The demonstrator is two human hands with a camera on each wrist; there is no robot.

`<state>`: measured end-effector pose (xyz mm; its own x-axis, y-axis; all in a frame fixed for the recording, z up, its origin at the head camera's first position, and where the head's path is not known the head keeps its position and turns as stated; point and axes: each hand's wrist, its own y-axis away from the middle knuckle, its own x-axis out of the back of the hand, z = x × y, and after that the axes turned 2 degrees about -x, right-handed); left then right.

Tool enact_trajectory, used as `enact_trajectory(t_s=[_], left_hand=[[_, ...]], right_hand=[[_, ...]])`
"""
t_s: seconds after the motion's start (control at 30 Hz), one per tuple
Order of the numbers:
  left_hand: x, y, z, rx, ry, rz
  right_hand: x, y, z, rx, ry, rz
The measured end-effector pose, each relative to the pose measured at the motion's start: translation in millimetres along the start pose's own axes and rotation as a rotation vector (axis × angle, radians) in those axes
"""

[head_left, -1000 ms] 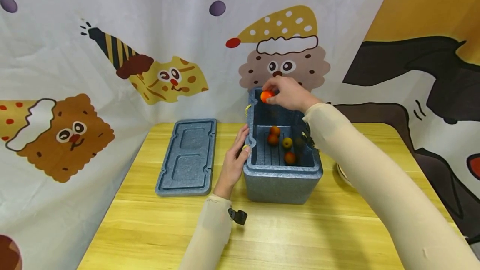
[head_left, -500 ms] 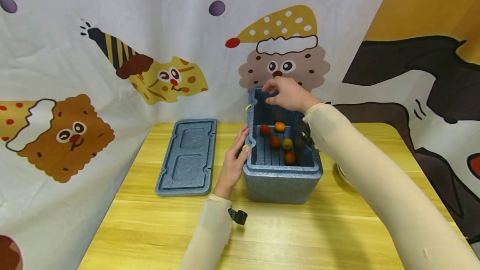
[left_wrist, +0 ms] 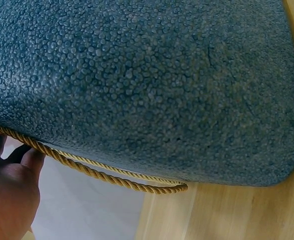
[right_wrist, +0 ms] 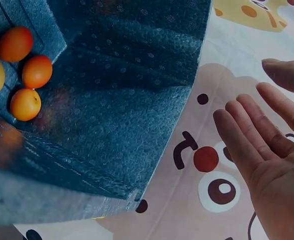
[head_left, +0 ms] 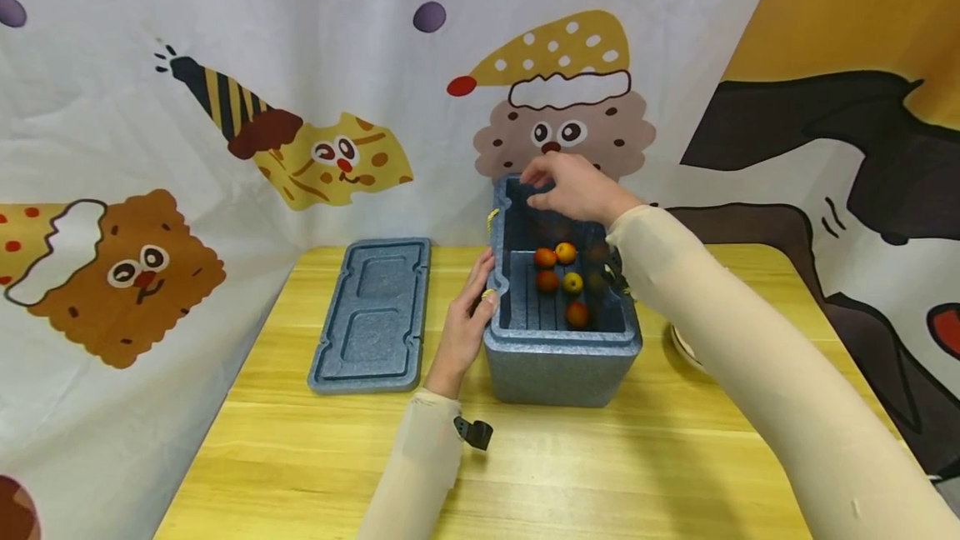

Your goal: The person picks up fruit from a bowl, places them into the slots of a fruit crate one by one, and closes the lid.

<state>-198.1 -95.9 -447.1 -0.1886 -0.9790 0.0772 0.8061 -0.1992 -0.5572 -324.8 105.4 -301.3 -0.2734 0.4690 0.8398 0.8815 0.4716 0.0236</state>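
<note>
A blue-grey foam box [head_left: 558,377] with its top uncovered stands on the table. Several small round orange-red fruits [head_left: 577,315] and a yellower fruit [head_left: 572,282] lie on its ribbed floor. Flat along the box's left wall rests my left hand [head_left: 459,340], its fingers extended beside a yellow rope handle [left_wrist: 101,175]. My right hand [head_left: 573,190] hovers over the far end of the box, holding nothing. In the right wrist view, its fingers [right_wrist: 247,127] are spread and the palm shows.
Left of the box, a matching foam lid [head_left: 375,315] lies flat on the wooden table [head_left: 300,465]. A pale round dish [head_left: 686,348] peeks out from behind my right sleeve [head_left: 720,307]. A cartoon-printed cloth [head_left: 337,23] hangs close behind the table.
My right hand has let go of an orange fruit, which has dropped into the box. The fruits inside have shifted about. My left hand keeps its place on the wall.
</note>
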Motion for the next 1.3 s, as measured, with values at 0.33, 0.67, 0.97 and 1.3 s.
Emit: enact_trajectory(t_s=[0.33,0.67,0.97,1.3], left_hand=[[-0.9,-2.8,17.9,-0.003,-0.026,-0.010],[-0.9,-2.1,16.5,0.006,-0.031,-0.011],[-0.6,-3.0,19.2,0.021,-0.024,-0.019],[-0.6,-1.9,19.9,0.047,-0.044,-0.020]], right_hand=[[7.8,8.8,-0.9,0.009,0.015,0.030],[28.0,31.1,11.6,0.022,-0.051,0.114],[50.7,59.5,32.5,0.001,-0.115,0.157],[62.2,84.9,59.3,-0.070,-0.080,0.232]])
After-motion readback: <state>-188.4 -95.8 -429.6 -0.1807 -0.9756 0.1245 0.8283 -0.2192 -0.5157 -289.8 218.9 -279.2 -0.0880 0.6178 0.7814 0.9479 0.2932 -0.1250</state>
